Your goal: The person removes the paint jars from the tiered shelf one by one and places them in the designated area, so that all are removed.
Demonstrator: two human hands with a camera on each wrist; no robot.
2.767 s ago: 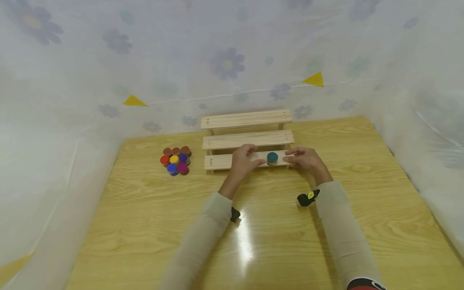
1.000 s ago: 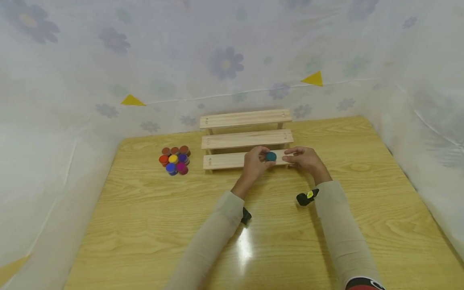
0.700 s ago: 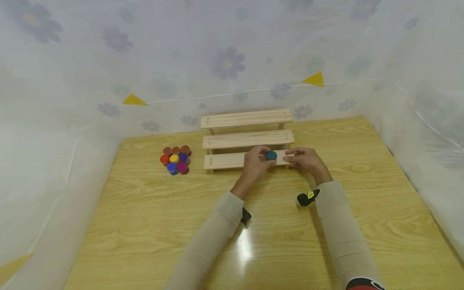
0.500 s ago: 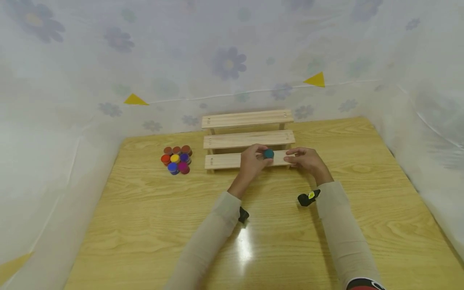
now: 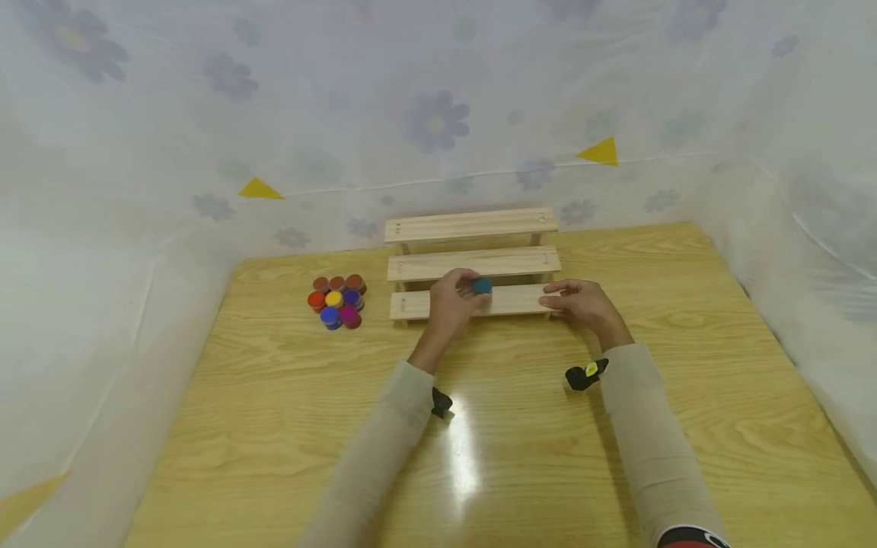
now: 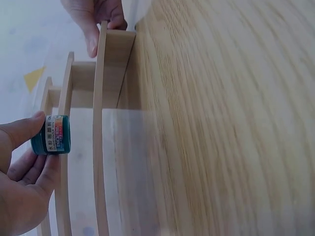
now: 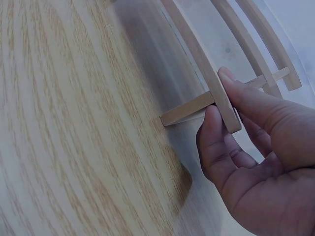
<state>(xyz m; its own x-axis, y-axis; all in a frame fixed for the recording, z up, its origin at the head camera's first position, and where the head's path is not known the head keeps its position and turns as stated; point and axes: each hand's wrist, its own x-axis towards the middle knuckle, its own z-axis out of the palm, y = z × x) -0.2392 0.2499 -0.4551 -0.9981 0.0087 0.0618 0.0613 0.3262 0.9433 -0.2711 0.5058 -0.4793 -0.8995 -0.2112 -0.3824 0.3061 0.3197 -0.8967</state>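
Note:
My left hand grips a small teal paint jar between thumb and fingers, above the front step of a three-step wooden rack. In the left wrist view, the jar is raised clear of the front plank, its printed label facing the camera. My right hand pinches the right end of that front plank. The right wrist view has the thumb on top of the plank and fingers beneath it.
Left of the rack, several paint jars with brown, red, yellow, blue, purple and magenta lids stand clustered on the wooden table. A flowered white curtain hangs close behind the rack.
The teal jar stood on the right part of the front plank. My left hand took hold of it, raised it and moved it left. My right hand stayed on the plank's end.

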